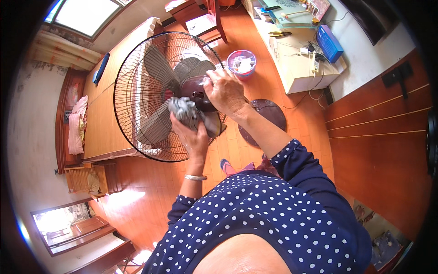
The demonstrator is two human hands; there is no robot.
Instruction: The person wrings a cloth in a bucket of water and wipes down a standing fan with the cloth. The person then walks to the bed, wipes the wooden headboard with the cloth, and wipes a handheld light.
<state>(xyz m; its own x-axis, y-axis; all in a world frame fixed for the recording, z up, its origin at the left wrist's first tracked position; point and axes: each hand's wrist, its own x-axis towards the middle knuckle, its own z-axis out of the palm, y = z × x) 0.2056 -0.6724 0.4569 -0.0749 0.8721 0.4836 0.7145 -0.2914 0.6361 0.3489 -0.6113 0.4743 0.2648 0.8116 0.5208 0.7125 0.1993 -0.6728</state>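
Note:
A standing electric fan fills the space before me, its round wire guard facing left and its dark blades visible through the mesh. My right hand grips the brown motor housing behind the guard. In my left hand is a crumpled grey cloth, pressed near the housing and the back of the guard. One edge of the cloth hangs towards the right. The fan's round brown base rests on the floor below my right forearm, which hides part of it.
A bucket with whitish contents stands beyond the fan. At right, a pale cabinet carries pliers, a blue box and a power strip. A cord runs to the base. A mat-covered bed lies left.

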